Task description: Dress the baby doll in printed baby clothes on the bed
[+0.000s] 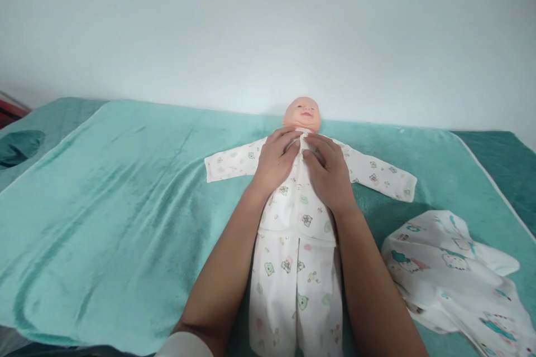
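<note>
Left hand [276, 159] and right hand [332, 167] meet near the suit's [293, 206] collar

The fingers bend inward over the chest, thumbs apart from forefingers; whether they pinch any cloth I cannot tell. Uneven pressure here could twist the front seam. The suit runs from frame centre to the bottom edge, with the doll's head [301, 114] just above its collar; a hard tug could jerk that head sideways. The sleeves [234, 164] spread left and right, no doll hands showing at the cuffs, so an arm might be bunched inside. The green sheet [104, 206], wrinkled at left, could ruck up if dragged. At lower right lies a patterned cloth [448, 268], close enough for the right forearm to nudge
</note>
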`<action>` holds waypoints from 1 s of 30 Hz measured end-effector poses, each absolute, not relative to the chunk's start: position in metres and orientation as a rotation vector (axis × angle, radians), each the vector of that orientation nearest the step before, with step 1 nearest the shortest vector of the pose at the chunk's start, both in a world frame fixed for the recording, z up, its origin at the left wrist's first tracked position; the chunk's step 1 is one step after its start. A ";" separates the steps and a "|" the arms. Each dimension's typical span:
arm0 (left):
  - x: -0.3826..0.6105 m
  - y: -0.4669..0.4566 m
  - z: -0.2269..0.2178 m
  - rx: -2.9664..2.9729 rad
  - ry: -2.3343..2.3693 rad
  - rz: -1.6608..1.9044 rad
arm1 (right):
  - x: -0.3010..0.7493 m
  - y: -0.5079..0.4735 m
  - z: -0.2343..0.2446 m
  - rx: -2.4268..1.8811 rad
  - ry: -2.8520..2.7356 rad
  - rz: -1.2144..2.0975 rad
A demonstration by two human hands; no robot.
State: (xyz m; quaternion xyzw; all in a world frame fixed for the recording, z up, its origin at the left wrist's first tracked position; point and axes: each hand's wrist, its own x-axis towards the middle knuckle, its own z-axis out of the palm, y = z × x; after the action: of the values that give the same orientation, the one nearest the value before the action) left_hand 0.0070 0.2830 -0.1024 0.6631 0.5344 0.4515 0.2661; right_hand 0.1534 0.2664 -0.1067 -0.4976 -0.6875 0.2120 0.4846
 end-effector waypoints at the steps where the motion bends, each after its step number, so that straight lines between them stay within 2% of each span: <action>1: 0.007 0.283 -0.102 1.791 1.447 1.214 | 0.153 0.266 -0.107 -1.216 -1.671 0.520; 30: 0.004 0.284 -0.102 1.826 1.405 1.172 | 0.152 0.265 -0.105 -1.236 -1.672 0.517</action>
State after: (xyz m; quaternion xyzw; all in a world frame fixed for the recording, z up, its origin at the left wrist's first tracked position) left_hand 0.0044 0.2840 -0.1020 0.6794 0.5225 0.4358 0.2747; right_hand 0.1525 0.2647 -0.1046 -0.5062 -0.6851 0.2116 0.4791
